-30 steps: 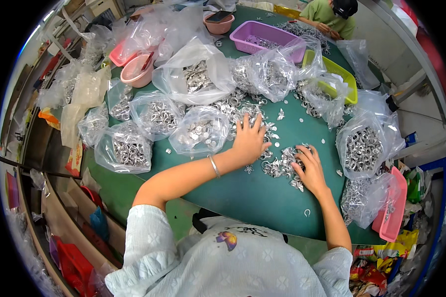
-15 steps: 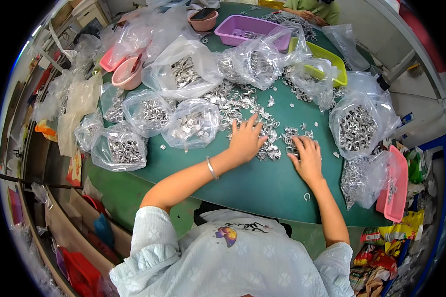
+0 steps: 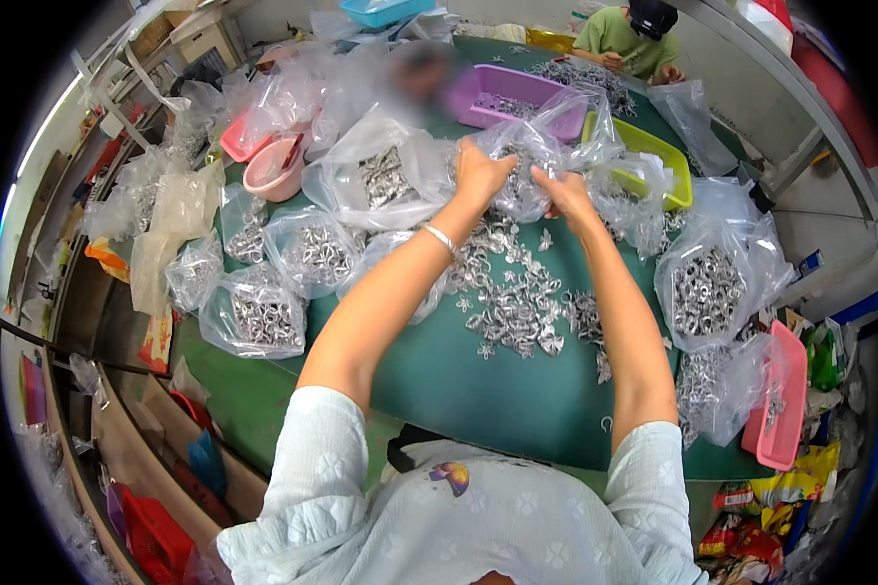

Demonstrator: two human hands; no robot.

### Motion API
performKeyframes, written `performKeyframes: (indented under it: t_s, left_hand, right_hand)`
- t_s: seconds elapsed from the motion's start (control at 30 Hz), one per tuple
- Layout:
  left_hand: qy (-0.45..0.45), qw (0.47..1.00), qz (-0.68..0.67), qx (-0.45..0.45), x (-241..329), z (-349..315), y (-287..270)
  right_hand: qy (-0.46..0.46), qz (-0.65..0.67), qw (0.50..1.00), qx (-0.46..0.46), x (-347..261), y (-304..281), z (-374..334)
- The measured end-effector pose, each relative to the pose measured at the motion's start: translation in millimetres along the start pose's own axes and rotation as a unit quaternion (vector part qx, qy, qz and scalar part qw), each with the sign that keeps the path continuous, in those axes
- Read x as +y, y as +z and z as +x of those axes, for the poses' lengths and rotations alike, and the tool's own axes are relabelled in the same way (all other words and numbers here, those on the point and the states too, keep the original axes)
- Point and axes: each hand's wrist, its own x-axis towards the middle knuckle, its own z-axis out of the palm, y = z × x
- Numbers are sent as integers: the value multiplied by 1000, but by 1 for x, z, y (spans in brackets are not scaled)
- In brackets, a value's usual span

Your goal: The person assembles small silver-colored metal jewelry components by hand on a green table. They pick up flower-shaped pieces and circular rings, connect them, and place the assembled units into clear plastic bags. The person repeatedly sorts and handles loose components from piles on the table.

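Observation:
Both my hands are reaching forward to a clear plastic bag (image 3: 523,200) of small silver metal pieces. My left hand (image 3: 480,175) is closed on the bag's left side, with its thumb toward the middle. On the right side, my right hand (image 3: 564,193) pinches the plastic, its fingers partly hidden. Below the bag, a loose pile of silver metal pieces (image 3: 513,310), some flower-shaped, spreads over the green table (image 3: 439,375). A smaller heap (image 3: 582,314) lies beside my right forearm. My left forearm partly covers another clear bag (image 3: 369,261).
Open bags of silver pieces stand at left (image 3: 256,312) and right (image 3: 707,288). Behind are a purple basin (image 3: 473,93), a green basin (image 3: 678,161) and a pink bowl (image 3: 273,174). A pink tray (image 3: 788,400) leans at the right edge. Across the table, a person (image 3: 610,34) handles pieces.
My hands have left the loose pieces and moved forward and up to the clear bag, taking hold of it. The view has shifted, showing more of the person opposite.

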Motion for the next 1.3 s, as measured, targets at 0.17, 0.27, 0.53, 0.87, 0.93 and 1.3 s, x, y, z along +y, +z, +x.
performKeyframes:
  t_s: [0.17, 0.27, 0.53, 0.87, 0.93, 1.3]
  left_hand:
    - [-194, 872, -450, 1, 14, 51, -2]
    - [-160, 835, -524, -46, 12, 87, -22]
    - [-121, 936, -329, -45, 19, 127, -18]
    - [-33, 998, -51, -7, -18, 106, -9]
    - [117, 978, 122, 118, -12, 78, -5]
    - [308, 872, 170, -340, -14, -152, -37]
  right_hand:
    - [-194, 35, 974, 110, -11, 16, 52]
    - [-235, 56, 960, 138, -43, 9, 64]
    - [-215, 64, 967, 123, -60, 11, 70]
    - [-86, 70, 994, 3, -19, 5, 55]
    - [-83, 62, 995, -4, -15, 3, 42]
    - [-272, -483, 820, -145, 71, -6, -170]
